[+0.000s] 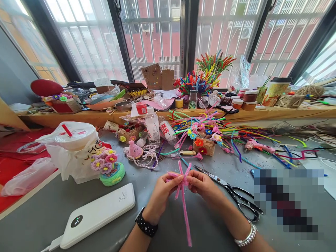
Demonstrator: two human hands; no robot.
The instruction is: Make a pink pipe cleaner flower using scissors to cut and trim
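Both hands meet over the near middle of the grey table, holding pink pipe cleaners [186,217] crossed in a star shape. My left hand [164,192] pinches them from the left with thumb and fingers. From the right, my right hand [203,185] grips them close to the crossing point. Several short ends stick up and out, and one long end hangs down toward me. Just beyond my right hand lie black-handled scissors [232,192], closed, blades pointing away to the left. The exact crossing is partly covered by my fingers.
On the left are a white power bank [99,215], a bagged drink cup [76,140] and a green-based flower ornament [112,173]. Farther back stand bottles [152,127] and a flower basket [206,145], near a pink glue gun [258,145]. A blurred-out object [288,203] lies right.
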